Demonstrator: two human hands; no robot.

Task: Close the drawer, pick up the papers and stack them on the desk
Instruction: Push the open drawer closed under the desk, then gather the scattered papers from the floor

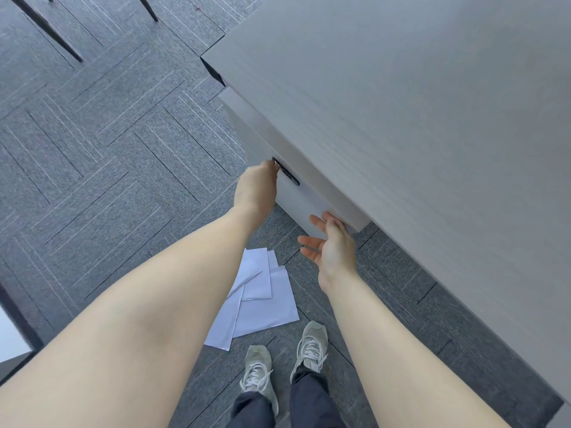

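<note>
Grey carpet (102, 156) under loosely overlapped white papers (262, 304), one folded

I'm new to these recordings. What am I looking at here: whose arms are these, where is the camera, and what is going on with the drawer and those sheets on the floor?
The single picture comes from a camera worn on a person's head, looking down at their own bare arms. The left hand is at the black handle of the pale grey drawer under the grey wood-grain desk. The right hand hovers open by the drawer's corner, holding nothing. Several white paper sheets lie overlapped on the grey carpet, just ahead of the person's grey sneakers. The desk top shows nothing on it.
</note>
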